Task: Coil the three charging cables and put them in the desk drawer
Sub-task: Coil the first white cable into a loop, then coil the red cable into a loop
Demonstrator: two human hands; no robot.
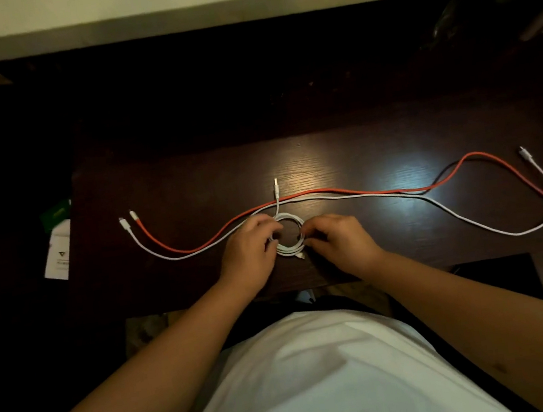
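Dimly lit dark wooden desk [309, 159] bears cables [365, 193].

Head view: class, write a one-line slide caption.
Both hands, left and right, hold a coiled white cable; red cable and another white cable lie uncoiled.

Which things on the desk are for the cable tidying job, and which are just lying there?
For the job:
coiled white cable, held by left hand and right hand
red cable, uncoiled
long white cable, uncoiled

Just lying there:
white card
green packet
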